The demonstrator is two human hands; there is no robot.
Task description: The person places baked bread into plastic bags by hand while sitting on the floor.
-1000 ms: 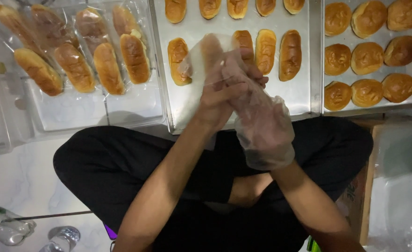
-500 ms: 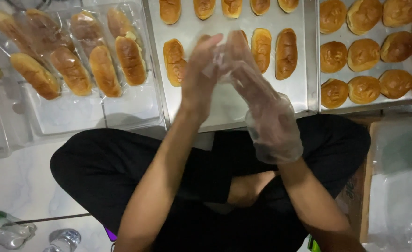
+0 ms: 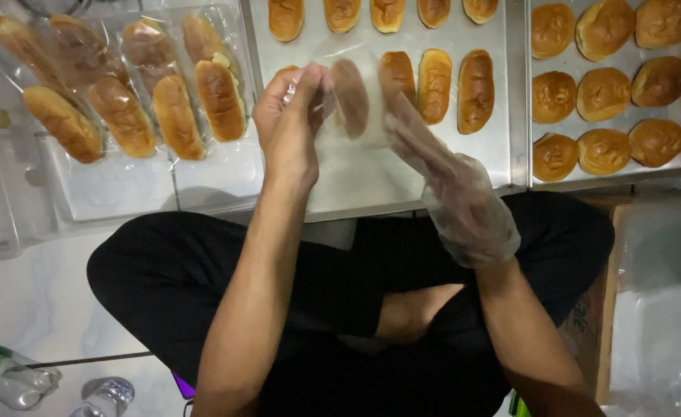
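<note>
Head view — hands (image 3: 371,131) (bag (image 3: 352,104)) above tray edge (image 3: 402,207)

Two hands (image 3: 290,127) counted, one gloved. Two metal trays (image 3: 503,154) seen. Nine long rolls (image 3: 476,81) counted on middle tray. Ten round buns (image 3: 599,94) counted on right tray, some cut by frame edge. Seven bagged rolls (image 3: 174,116) counted at left. Two bottles (image 3: 105,398) seen on floor.

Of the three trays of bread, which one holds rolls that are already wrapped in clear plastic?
The left tray: its long rolls lie sealed in clear bags. The middle tray holds bare long rolls, and the right tray bare round buns.
</note>
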